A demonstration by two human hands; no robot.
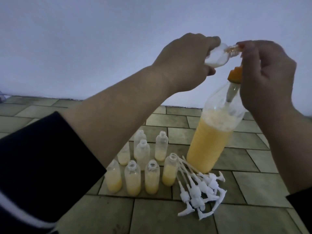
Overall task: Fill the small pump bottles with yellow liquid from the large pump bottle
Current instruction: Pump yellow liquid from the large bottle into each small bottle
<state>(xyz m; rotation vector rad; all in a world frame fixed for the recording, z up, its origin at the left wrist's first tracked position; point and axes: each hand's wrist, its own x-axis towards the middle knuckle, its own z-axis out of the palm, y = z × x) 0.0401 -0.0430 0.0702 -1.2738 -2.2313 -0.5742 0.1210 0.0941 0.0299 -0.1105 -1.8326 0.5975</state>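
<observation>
Two hands are up high in the head view. The left hand point(185, 59) has its fingers curled round a small pump bottle point(101, 56), holding it tipped on its side with its open neck pointing to the right. A little pale liquid sits in the low part of this small bottle. The right hand point(266, 73) is on the orange pump head point(235, 73) of the large pump bottle point(214, 130), with its fingers curled over the top. The orange spout tip touches the mouth of the small bottle.

The large bottle stands on the tiled floor point(168, 215), leaning a bit, and is more than half full of yellow liquid with foam on top. No label or writing shows on it or on any small bottle.

Eight more small bottles point(143, 166) stand in a bunch on the floor, just left of the large bottle. All have no tops on. Most hold some yellow liquid at the bottom; two at the back look nearly dry.

Many white pump tops point(200, 190) lie in a pile on the floor, just beside the foot of the large bottle, to the right of the small bottles.

A dark sleeve point(42, 166) covers the left arm near the lower left corner.
</observation>
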